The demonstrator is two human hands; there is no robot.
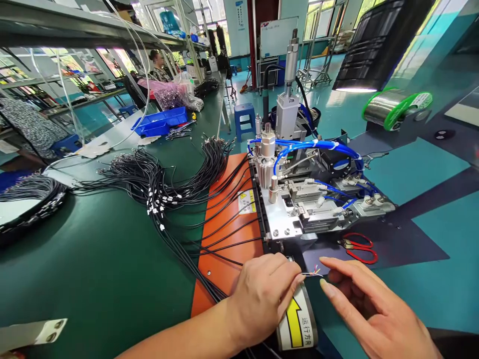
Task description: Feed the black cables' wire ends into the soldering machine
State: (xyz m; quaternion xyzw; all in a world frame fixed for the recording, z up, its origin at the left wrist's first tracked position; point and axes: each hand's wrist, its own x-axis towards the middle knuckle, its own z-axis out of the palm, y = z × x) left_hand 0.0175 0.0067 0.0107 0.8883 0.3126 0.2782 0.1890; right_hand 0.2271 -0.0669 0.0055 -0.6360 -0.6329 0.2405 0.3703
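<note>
Broadly, workshop: a bright room with a teal floor [342, 110], a long metal shelf [75, 27] across the upper left, a whiteboard [279, 37] and a blue stool [245, 117] farther back, and another person [160, 67] beyond the shelf posts.
Tabletop: dark green [123, 279] on the left, carrying black cables [149, 174] in loose bundles, with a blue bin [160, 122] toward the far end.
Machine: metal cylinders and blue hoses make up the machine [286, 214], right of an orange plate [234, 162] crossed by several cables.
Edges: green meets orange along a slanting line; a stretch of green lies between the bundles and the left forearm.
Right side: a teal-and-grey surface [449, 219] spreads out there; a green spool [392, 112] sits farther back, and red-handled cutters [352, 244] lie just beyond the right fingertips.
Left hand [262, 294]: its grip is pinched around the base of some wires, beside a yellow arrow label [295, 324].
Right hand [377, 304]: its grip is moderately wide and holds nothing, thumb and forefinger apart.
Wires [313, 273]: thin, coloured and splayed, they jut from the left fingertips toward the right hand's gap.
Cut off: both forearms, a dark ribbed object [364, 47] and a metal bracket [50, 331].
Hidden: the left fingers cover where the wires begin; their exact number is too small to count.
</note>
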